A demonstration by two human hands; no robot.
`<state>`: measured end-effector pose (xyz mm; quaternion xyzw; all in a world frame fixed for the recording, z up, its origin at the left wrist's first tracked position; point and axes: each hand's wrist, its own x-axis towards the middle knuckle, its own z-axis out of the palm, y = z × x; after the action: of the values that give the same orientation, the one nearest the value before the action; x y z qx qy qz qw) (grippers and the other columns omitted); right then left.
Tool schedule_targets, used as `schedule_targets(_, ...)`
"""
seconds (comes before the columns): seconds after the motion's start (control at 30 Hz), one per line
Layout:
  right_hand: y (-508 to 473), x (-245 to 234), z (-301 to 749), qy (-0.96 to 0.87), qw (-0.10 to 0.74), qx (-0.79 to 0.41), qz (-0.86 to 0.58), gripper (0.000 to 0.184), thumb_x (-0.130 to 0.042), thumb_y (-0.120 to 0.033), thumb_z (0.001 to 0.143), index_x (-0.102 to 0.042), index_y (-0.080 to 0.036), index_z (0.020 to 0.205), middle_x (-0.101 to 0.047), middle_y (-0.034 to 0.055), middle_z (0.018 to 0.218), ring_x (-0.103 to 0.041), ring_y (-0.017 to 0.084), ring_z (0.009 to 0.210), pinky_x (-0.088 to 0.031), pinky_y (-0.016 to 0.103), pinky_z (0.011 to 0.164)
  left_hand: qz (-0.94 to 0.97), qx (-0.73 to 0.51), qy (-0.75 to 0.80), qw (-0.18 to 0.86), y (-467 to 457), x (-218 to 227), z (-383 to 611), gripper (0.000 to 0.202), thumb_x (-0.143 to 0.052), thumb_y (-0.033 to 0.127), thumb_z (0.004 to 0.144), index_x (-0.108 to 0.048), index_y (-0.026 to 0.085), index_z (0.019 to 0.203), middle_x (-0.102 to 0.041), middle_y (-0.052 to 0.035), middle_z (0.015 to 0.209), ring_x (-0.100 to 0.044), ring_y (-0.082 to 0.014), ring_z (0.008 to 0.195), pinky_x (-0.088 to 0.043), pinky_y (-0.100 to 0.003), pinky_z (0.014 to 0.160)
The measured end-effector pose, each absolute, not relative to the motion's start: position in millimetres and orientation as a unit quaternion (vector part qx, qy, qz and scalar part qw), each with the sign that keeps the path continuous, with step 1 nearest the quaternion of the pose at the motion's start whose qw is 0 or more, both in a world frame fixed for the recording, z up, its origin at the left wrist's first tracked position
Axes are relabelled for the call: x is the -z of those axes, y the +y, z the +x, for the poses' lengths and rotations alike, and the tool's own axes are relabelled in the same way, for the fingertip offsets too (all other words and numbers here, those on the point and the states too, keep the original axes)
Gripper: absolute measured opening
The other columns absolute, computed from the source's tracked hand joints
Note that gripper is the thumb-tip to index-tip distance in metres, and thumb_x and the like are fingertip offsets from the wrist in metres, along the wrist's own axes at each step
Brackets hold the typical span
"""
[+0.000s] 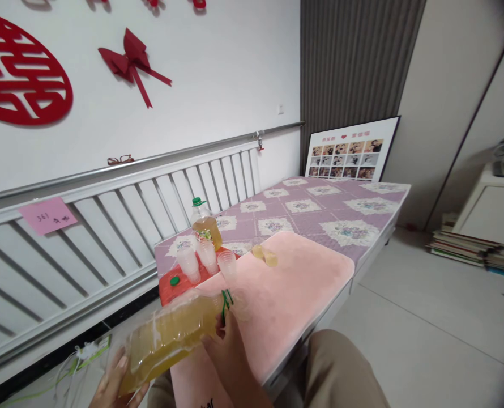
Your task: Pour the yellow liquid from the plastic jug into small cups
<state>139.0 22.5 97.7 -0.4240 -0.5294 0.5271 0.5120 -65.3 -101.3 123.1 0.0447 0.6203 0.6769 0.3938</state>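
A large clear plastic bottle of yellow liquid [171,334] is tipped almost onto its side, its green-ringed neck towards the pink mat [303,283]. My left hand [118,382] is wrapped round its base. My right hand [226,345] grips it close to the neck. By its mouth a clear cup [244,306] shows faintly; I cannot tell whether liquid is flowing. Beyond it are stacked clear plastic cups [188,265] and another cup [227,265]. Two small cups of yellow liquid [270,259] sit further back on the mat. A green cap [174,281] lies on a red sheet [167,292].
A second bottle with a green cap [207,226] stands behind the cups. The table [303,207] has a purple patterned cover and runs along a white radiator [201,184]. Glasses [120,160] rest on the pipe. A photo board [349,150] leans at the far end.
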Motion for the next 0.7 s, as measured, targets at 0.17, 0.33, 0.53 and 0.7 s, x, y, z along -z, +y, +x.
schedule_targets(0.17, 22.1, -101.5, 139.1, -0.535, 0.501, -0.535, -0.421, 0.03, -0.061, -0.016, 0.063, -0.055, -0.025, 0.091, -0.057, -0.0009, 0.086, -0.058, 0.022, 0.081, -0.051, 0.038, 0.077, 0.047, -0.673, 0.612, 0.413, -101.6, -120.6, -68.1, 0.07, -0.082, 0.054, 0.069, -0.058, 0.048, 0.134, -0.047, 0.0099, 0.163, -0.045, -0.0344, 0.148, -0.064, -0.028, 0.074)
schedule_targets(0.33, 22.9, -99.1, 138.1, -0.532, 0.513, -0.534, -0.411, 0.039, -0.061, -0.016, 0.063, -0.059, -0.023, 0.101, -0.057, -0.0006, 0.087, -0.059, 0.022, 0.083, -0.052, 0.039, 0.079, 0.05, -0.678, 0.611, 0.405, -102.4, -125.1, -65.0, 0.074, -0.084, 0.055, 0.066, -0.058, 0.046, 0.135, -0.046, 0.0077, 0.163, -0.043, -0.0361, 0.149, -0.065, -0.029, 0.073)
schedule_targets(0.53, 23.2, -99.0, 138.2, -0.532, 0.502, -0.538, -0.418, 0.041, -0.062, -0.018, 0.062, -0.059, -0.022, 0.103, -0.058, 0.0018, 0.09, -0.061, 0.024, 0.085, -0.053, 0.042, 0.081, 0.044, -0.68, 0.619, 0.39, -99.5, -132.7, -59.0, 0.081, -0.089, 0.054, 0.058, -0.06, 0.041, 0.133, -0.05, 0.0032, 0.161, -0.045, -0.0364, 0.148, -0.065, -0.029, 0.072)
schedule_targets(0.7, 22.9, -102.6, 138.2, -0.537, 0.511, -0.53, -0.411, 0.036, -0.062, -0.017, 0.061, -0.058, -0.024, 0.097, -0.057, -0.0003, 0.087, -0.06, 0.022, 0.082, -0.054, 0.039, 0.079, 0.051, -0.679, 0.617, 0.394, -99.3, -135.8, -55.2, 0.075, -0.084, 0.054, 0.067, -0.058, 0.041, 0.136, -0.054, 0.0007, 0.158, -0.045, -0.0363, 0.147, -0.064, -0.028, 0.072)
